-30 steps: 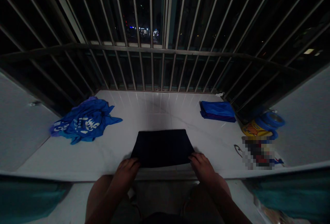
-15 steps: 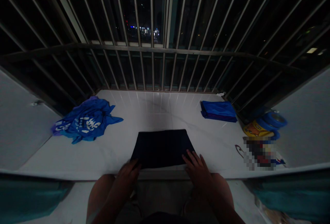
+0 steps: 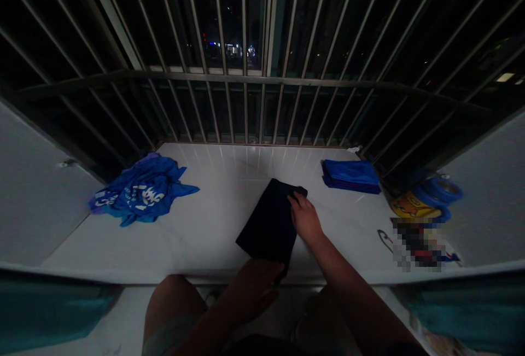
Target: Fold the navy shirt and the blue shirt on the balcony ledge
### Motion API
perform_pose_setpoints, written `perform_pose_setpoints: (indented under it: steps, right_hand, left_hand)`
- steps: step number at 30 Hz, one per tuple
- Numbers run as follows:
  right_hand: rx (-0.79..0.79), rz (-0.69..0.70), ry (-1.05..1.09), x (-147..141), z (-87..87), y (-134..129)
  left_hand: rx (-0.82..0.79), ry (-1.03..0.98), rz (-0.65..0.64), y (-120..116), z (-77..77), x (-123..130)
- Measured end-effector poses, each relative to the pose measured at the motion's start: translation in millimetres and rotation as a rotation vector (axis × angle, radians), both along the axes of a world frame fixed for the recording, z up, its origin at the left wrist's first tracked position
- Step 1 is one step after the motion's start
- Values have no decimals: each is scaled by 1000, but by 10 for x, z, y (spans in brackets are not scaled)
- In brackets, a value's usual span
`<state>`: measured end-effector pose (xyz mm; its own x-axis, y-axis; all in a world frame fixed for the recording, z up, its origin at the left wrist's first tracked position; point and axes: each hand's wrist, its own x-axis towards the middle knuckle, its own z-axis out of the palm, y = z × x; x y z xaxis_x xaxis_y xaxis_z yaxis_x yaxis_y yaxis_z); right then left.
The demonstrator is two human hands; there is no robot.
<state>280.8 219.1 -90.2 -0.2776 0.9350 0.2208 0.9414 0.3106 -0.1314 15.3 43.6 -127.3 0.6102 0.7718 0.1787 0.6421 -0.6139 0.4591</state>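
A folded dark navy cloth (image 3: 268, 219) lies at an angle on the white ledge, its near corner at the ledge's front edge. My right hand (image 3: 305, 216) grips its far right edge, fingers bent over the top. At the near end, my left hand (image 3: 256, 285) has its fingers over the cloth's edge with the thumb lower down. Part of that near corner is hidden by the left hand. To the right behind sits a neat stack of folded blue cloth (image 3: 350, 175). On the left lies a crumpled blue shirt (image 3: 150, 192) with white print.
Metal window bars (image 3: 262, 80) rise behind the white ledge (image 3: 205, 235). At the right stand a blue and yellow container (image 3: 414, 203) and a partly blurred-out item (image 3: 422, 244). Teal curtains (image 3: 53, 312) hang low on both sides. My knees are below the ledge.
The dark cloth has been turned counterclockwise from lying square to the edge. My right hand moved away from me along with it; my left hand shifted right along the front.
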Motion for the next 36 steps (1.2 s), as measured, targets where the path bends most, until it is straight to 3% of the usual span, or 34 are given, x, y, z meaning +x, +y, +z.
perform_pose_setpoints:
  steps: [3,6,8,11,14,17,19,21,24,27,30,33,36]
  right_hand:
    - [-46,221,54,-163,-105,-577]
    - [-121,322,36,-154,-447,-1198]
    - [-103,369,-4,-104,-718,-1460]
    - [18,366,-47,-26,-1035,-1568]
    - [98,378,-26,33,-1119,-1502]
    - [11,436,53,67,-944,-1480]
    - [-148,476,143,92,-712,-1528]
    - [-353,475,276,134,-431,-1593]
    - [-613,346,544,209,-32,-1582]
    - [-664,212,840,216,211,-1285]
    - [-573,35,908,119,291,-760]
    - [-516,-236,595,-9,279,-295]
    - [-485,-377,402,-107,204,-109]
  left_hand:
    - [71,56,133,303,67,-250]
    - [100,148,170,491,-47,-593]
    - [112,200,130,491,-183,-740]
    - [157,282,127,356,-418,-788]
    - [212,333,202,168,-621,-732]
    - [215,290,232,-13,-682,-689]
    - [190,197,233,-121,-589,-682]
    - [117,53,228,-199,-382,-687]
    - [-108,-188,234,-166,68,-699]
    - [-307,-352,307,190,484,-654]
    - [-336,-397,415,841,667,-502]
    - [-348,-247,574,1495,591,-288]
    - [-352,-159,636,1869,385,-128]
